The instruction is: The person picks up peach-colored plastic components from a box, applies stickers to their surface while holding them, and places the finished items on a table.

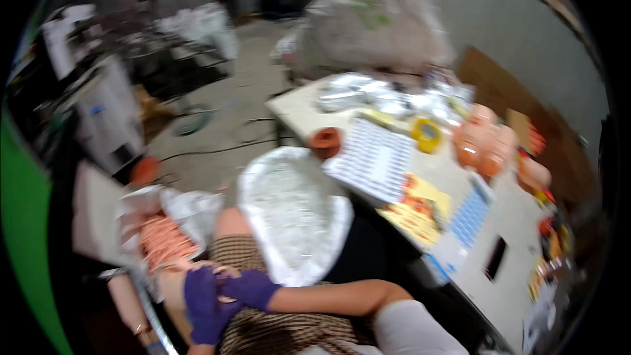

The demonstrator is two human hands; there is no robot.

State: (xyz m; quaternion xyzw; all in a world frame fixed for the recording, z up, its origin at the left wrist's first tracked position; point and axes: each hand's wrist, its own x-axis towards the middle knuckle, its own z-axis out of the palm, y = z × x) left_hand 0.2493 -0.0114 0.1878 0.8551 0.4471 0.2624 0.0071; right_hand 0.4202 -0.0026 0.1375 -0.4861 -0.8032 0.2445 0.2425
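Observation:
My left hand [207, 304] and my right hand [253, 288], both in purple gloves with bare fingertips, are close together above my lap at the lower left. Their fingers are curled in toward each other, closed around something too blurred and hidden to make out. Just beyond them, a white bag [200, 209] stands with its mouth spread, holding many small salmon-pink pieces [167, 240]. A large white sack [342, 230] between my knees and the table contains pale, translucent pieces [292, 213].
On the table [486, 302] at right lie a white gridded tray [371, 158], a yellow tape roll [426, 135], a reddish-brown roll [325, 142], a yellow sheet [427, 200], a black phone-like slab [496, 257] and flesh-coloured moulded parts [483, 141]. A metal bar [151, 315] borders my left side.

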